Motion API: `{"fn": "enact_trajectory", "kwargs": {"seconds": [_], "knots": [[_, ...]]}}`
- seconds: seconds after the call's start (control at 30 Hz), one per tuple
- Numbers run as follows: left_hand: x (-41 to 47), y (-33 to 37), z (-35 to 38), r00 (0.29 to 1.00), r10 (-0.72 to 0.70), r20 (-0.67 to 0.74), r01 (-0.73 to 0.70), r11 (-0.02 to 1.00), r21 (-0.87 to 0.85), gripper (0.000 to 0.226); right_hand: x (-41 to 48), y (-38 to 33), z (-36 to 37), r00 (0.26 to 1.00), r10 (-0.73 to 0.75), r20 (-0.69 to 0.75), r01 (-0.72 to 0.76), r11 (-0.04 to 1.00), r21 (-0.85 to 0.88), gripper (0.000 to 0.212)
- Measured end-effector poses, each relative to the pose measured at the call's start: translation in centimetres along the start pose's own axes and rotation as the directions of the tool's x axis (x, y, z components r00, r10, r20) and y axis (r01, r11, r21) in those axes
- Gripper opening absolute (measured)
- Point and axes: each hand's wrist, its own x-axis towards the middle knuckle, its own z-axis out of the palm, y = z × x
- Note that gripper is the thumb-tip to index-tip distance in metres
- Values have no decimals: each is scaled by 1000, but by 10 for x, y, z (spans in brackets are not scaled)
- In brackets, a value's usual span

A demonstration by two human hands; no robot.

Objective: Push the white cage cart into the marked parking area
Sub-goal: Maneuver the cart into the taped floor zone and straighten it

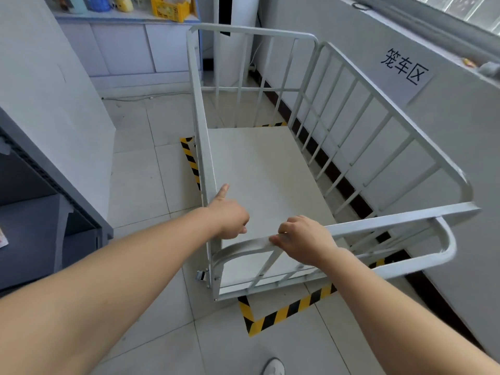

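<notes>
Both hands [303, 236] grasp cage cart [270, 163]; tape [286, 309] partly hidden.

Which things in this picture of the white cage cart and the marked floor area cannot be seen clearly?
Head view only:
- Wheels of the white metal cage cart: hidden under its platform.
- Yellow-and-black striped floor tape: far and right sides mostly covered by the cart.
- Right hand fingertips: curled around the near rail.
- Left hand: whether it touches the side panel is unclear.
- White shoe: cut off by the bottom edge.
- Items on the back shelf: cut off by the top edge.
</notes>
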Motion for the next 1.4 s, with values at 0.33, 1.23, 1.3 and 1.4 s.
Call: {"fn": "enact_trajectory", "kwargs": {"seconds": [0.33, 1.23, 1.3, 1.4], "knots": [[70, 117, -45, 996, -71, -46, 43, 893, -448, 44, -39, 142, -18, 999, 28, -35, -28, 999, 20, 39], [113, 192, -43, 934, -318, -164, 240, 896, -373, 70, -52, 319, -5, 998, 54, -38, -57, 993, -101, 97], [116, 191, -44, 939, -308, -153, 232, 896, -377, 66, -51, 321, -6, 998, 60, -35, -63, 994, -91, 98], [120, 185, -47, 944, -292, -150, 217, 898, -384, 64, -45, 321, -10, 998, 69, 0, -69, 995, -76, 102]]}}
